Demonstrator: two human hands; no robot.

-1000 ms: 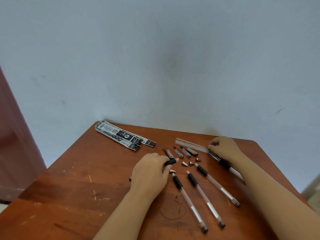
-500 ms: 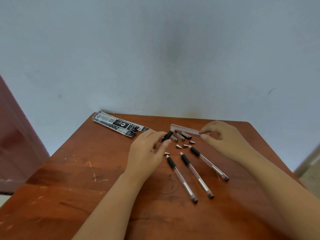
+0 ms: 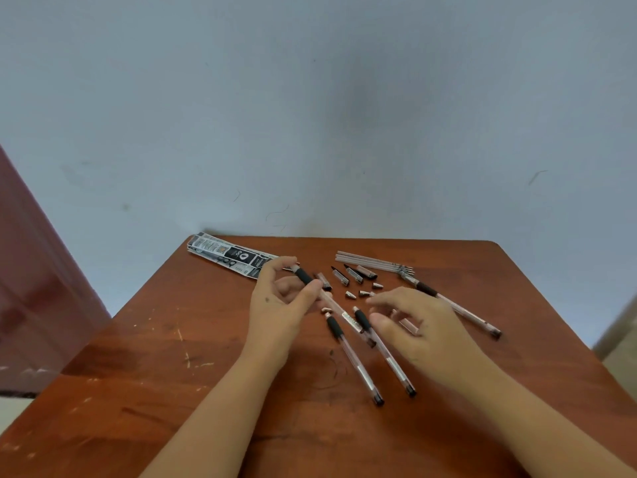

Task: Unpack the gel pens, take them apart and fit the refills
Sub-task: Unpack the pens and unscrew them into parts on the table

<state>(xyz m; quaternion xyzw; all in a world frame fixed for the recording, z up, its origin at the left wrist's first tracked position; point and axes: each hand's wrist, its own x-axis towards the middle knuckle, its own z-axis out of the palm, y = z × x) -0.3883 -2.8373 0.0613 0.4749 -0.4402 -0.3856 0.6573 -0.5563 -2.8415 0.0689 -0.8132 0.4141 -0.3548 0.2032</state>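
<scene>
- Wooden table (image 3: 172,374), scratched, set against a wall.
- Left hand (image 3: 279,305) pinches a pen barrel (image 3: 331,301) by its black grip, held clear of the table.
- Right hand (image 3: 413,322) loosely spread, empty, over the parts.
- Pen packaging (image 3: 227,258) at far left edge.
- Refills (image 3: 372,262) bundled far right; caps (image 3: 351,276) and tips (image 3: 362,293) between.

Wrappers (image 3: 227,257) far left on worktop (image 3: 172,357); refills (image 3: 372,262) far right; caps (image 3: 348,276) between; pens (image 3: 355,360) nearer.
</scene>
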